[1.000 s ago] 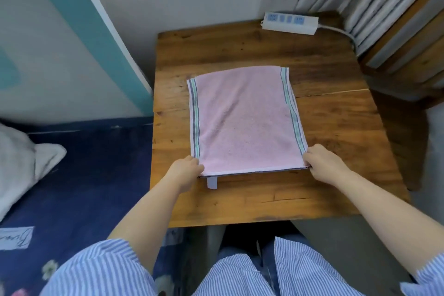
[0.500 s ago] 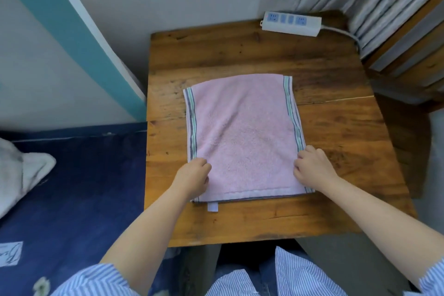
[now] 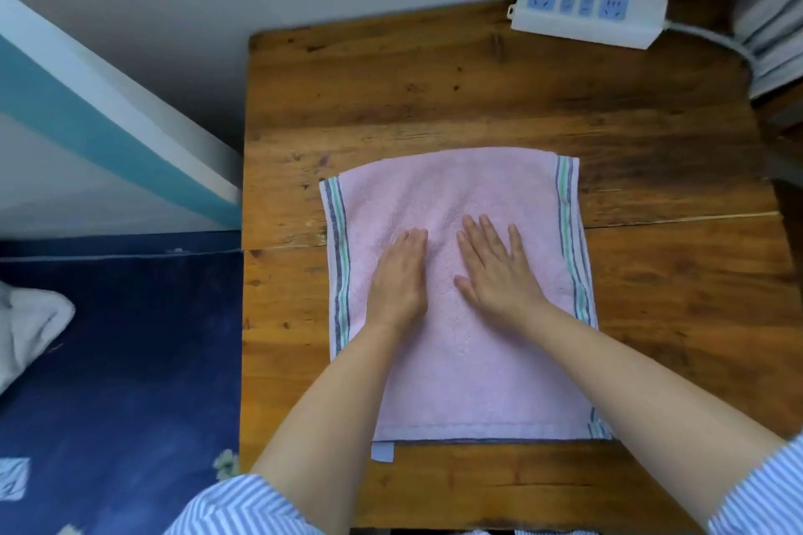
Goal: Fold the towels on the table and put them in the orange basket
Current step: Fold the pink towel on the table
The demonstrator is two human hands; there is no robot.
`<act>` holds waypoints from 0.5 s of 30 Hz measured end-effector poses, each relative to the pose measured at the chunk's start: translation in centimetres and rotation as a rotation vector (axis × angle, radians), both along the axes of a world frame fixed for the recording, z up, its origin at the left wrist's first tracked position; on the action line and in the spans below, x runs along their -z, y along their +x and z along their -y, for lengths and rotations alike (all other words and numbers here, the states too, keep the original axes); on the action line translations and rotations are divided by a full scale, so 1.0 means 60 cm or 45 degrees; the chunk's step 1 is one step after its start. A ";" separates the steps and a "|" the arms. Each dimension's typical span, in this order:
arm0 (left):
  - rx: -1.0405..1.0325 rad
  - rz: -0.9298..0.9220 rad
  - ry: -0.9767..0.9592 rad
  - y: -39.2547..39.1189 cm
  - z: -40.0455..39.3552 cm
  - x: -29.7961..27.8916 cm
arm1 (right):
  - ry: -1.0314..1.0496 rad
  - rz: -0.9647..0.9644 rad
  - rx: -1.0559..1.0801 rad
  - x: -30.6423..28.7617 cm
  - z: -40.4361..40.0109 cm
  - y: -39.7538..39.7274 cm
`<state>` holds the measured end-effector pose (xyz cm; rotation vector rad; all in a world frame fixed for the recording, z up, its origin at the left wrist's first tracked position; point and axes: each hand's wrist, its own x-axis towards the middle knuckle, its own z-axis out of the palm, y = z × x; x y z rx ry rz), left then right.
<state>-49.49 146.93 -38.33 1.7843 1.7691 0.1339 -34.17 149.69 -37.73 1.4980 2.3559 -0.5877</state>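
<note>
The pink towel (folded, on the wooden table) was pressed flat beneath the left hand and right hand, fingers straight, palms side by side.

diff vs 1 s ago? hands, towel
Both hands left the towel's near corners and moved up and inward: the left hand and right hand now lie flat, side by side, on the middle of the pink towel. The towel stays folded on the table; the power strip is unmoved.
</note>
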 end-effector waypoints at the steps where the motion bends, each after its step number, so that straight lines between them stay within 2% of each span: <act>1: 0.065 -0.075 0.027 0.001 -0.002 0.006 | 0.075 -0.013 -0.039 0.001 -0.001 0.001; 4: 0.165 -0.279 0.164 -0.004 -0.006 0.010 | 0.149 0.017 -0.087 0.002 -0.008 0.015; 8: 0.099 -0.345 -0.012 -0.045 -0.011 0.025 | 0.085 0.058 -0.008 0.023 -0.009 0.064; 11: -0.027 -0.409 -0.073 -0.075 -0.021 0.029 | 0.058 0.073 0.123 0.022 -0.018 0.101; 15: -0.045 -0.446 -0.115 -0.098 -0.028 0.017 | 0.033 0.109 0.302 0.007 -0.042 0.128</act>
